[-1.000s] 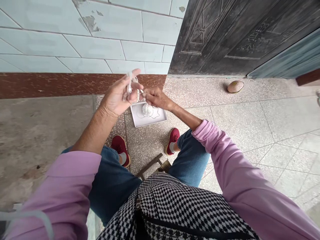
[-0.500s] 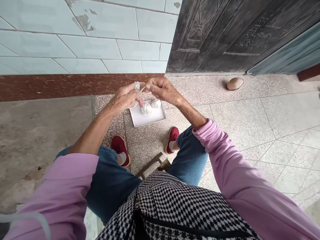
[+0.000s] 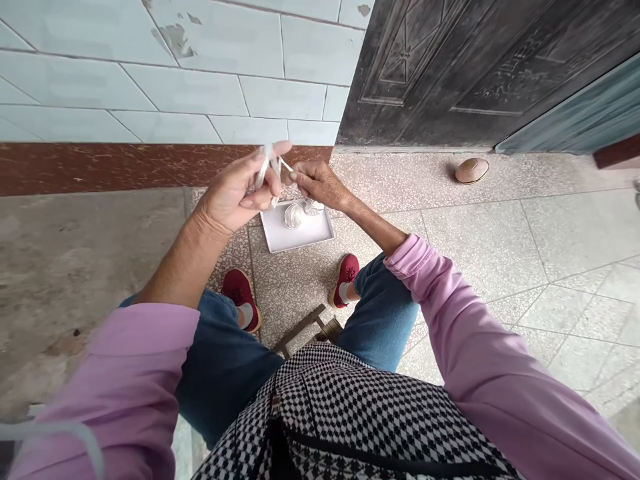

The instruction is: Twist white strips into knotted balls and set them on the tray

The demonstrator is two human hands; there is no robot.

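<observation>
My left hand (image 3: 235,193) is raised palm-up with white thread (image 3: 267,168) wound round its fingers, which curl over the loops. My right hand (image 3: 316,183) sits just to its right, pinching a thin stick or needle with the thread's end between thumb and fingers. Both hands hover over a white tray (image 3: 313,233) on the floor that holds two balls of silvery-white thread (image 3: 293,216). My knees in blue jeans and red shoes (image 3: 240,297) are below.
A tiled wall with a red-brown skirting (image 3: 100,167) runs along the back left. A dark carved door (image 3: 450,73) stands at the back right, with a small round beige object (image 3: 471,171) on the terrazzo floor before it. A wooden stool (image 3: 310,330) shows between my legs.
My left hand has turned palm-up and risen, showing the wound thread again. My right hand has dropped slightly and drawn closer to the left fingers.
</observation>
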